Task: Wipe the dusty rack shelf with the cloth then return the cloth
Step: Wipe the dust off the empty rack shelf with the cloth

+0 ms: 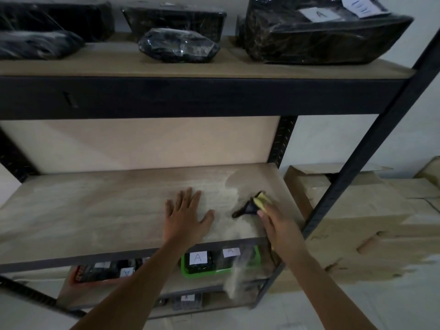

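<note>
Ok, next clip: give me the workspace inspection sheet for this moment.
Surface: middle shelf coated in pale dust; dust falling off its front edge near the right hand.
Job's things: cloth, black and yellow, on the shelf's right part.
Clutter: black wrapped bundles on the upper shelf; green tray of labelled packs below.
Hands: left hand flat on the shelf; right hand holds the cloth.
Cables: nothing seen.
Surroundings: cardboard boxes right of the rack, white wall.

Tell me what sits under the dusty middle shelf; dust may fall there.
Under the dusty wooden shelf: a green plastic tray holding black packages labelled A, and an orange tray. The forearms cover part.
</note>
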